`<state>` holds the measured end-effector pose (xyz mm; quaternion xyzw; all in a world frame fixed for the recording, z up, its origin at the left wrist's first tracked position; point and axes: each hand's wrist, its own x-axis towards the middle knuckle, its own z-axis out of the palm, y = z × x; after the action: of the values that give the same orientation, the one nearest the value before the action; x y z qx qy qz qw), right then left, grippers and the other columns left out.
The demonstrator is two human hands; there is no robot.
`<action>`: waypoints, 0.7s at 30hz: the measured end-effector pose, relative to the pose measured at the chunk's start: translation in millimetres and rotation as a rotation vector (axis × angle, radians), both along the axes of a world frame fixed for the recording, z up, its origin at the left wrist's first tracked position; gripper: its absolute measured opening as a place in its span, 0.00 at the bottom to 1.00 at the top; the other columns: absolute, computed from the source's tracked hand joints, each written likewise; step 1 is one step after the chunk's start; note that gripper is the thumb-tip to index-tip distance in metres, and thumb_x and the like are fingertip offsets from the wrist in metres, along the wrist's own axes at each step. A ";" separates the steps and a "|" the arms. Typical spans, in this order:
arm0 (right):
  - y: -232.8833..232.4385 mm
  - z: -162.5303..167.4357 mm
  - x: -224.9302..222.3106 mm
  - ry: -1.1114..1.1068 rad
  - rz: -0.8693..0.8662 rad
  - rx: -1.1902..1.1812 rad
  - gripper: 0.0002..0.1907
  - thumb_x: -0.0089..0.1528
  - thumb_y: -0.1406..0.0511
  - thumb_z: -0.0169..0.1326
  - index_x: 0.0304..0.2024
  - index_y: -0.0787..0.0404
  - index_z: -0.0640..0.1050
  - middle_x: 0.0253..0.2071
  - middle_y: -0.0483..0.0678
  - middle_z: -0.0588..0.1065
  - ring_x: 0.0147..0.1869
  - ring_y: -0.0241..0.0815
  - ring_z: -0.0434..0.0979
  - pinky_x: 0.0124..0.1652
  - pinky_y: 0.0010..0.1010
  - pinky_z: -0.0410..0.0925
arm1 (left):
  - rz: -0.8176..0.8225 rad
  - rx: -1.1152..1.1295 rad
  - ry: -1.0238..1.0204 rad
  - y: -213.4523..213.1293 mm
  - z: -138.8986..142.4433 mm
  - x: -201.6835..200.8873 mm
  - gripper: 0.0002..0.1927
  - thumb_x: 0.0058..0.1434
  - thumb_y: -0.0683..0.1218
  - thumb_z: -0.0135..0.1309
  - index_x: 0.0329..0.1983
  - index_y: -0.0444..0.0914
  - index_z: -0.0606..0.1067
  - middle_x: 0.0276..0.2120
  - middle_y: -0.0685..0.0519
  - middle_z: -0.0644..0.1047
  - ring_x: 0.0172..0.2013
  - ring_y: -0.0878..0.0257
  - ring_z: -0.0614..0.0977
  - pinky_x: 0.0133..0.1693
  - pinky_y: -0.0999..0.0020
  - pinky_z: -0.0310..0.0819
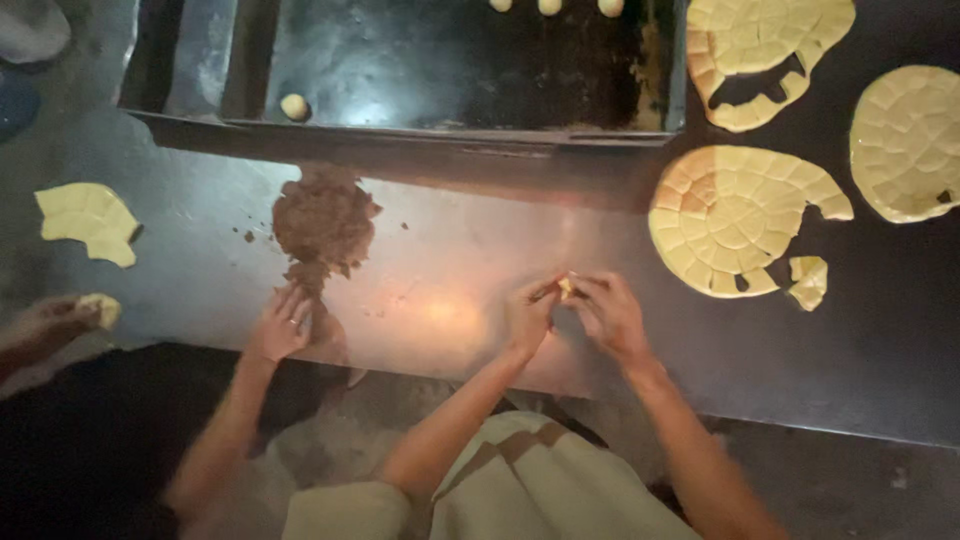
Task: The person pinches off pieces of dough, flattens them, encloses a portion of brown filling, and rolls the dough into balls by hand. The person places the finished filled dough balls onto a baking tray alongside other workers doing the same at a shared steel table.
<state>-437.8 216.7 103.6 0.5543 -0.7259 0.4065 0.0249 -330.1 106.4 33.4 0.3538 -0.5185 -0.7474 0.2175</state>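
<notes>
At far left we see another person's hand [45, 325] at the bench [450, 270] edge, closed round a small pale dough bit [100, 308]. Above it lies a torn dough scrap [88, 222], flat on the dark surface. Next over, a co-worker's hand [282, 325] w/ a ring rests fingers-down at the lower end of a brown filling heap [322, 222], touching its trailing crumbs.

At center are our own hands. Left hand [528, 315] & right hand [608, 315] meet fingertip to fingertip over the shiny part of the bench, near its front edge. Both hands' grip is closed on a small dough piece [567, 288], pinched between thumbs & fingers of both, held just above the surface as far as we can tell.

Behind, at the top, a dark metal tray [450, 70] holds a dough ball [294, 106] near its left front corner & 3 more dough balls [550, 6] along the far edge, partly cut off.

To the right lie scored dough rounds: a big one w/ pieces missing [735, 220] just beside our right hand, a loose cut piece [808, 280] at its lower right, another broken round [765, 55] above, & a nearly whole round [908, 140] at far right.
</notes>
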 end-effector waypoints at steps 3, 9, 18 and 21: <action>14.4 -47.0 -18.6 -0.303 -0.004 0.297 0.15 0.61 0.71 0.60 0.50 0.57 0.83 0.42 0.52 0.79 0.44 0.50 0.81 0.42 0.36 0.72 | 0.080 0.175 0.013 55.2 -31.3 -2.7 0.17 0.71 0.44 0.50 0.62 0.40 0.75 0.37 0.55 0.81 0.38 0.68 0.81 0.26 0.71 0.74; 16.3 -114.5 -29.5 -0.221 0.166 0.343 0.17 0.61 0.70 0.57 0.52 0.67 0.79 0.48 0.62 0.75 0.47 0.64 0.75 0.46 0.47 0.68 | -0.136 -0.562 -0.376 64.2 -36.3 29.3 0.23 0.63 0.41 0.58 0.63 0.36 0.75 0.35 0.39 0.78 0.34 0.45 0.81 0.39 0.58 0.76; 28.4 -117.2 -22.5 -0.273 0.307 0.274 0.12 0.63 0.69 0.55 0.49 0.68 0.77 0.47 0.59 0.74 0.49 0.58 0.76 0.47 0.43 0.71 | -0.050 -0.594 -0.224 54.3 -38.4 29.6 0.18 0.63 0.38 0.55 0.57 0.38 0.76 0.40 0.41 0.77 0.41 0.48 0.82 0.44 0.57 0.76; 34.1 -115.8 -23.1 -0.150 0.349 0.311 0.13 0.57 0.71 0.58 0.46 0.66 0.79 0.44 0.56 0.75 0.47 0.57 0.77 0.45 0.42 0.72 | -0.155 -0.702 -0.314 52.1 -41.7 28.8 0.19 0.61 0.37 0.56 0.56 0.37 0.76 0.37 0.39 0.76 0.40 0.44 0.79 0.42 0.53 0.73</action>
<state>-460.9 250.8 -12.2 0.6368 -0.6728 0.3279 -0.1855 -301.3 158.5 -8.3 0.3277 -0.7948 -0.4756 0.1865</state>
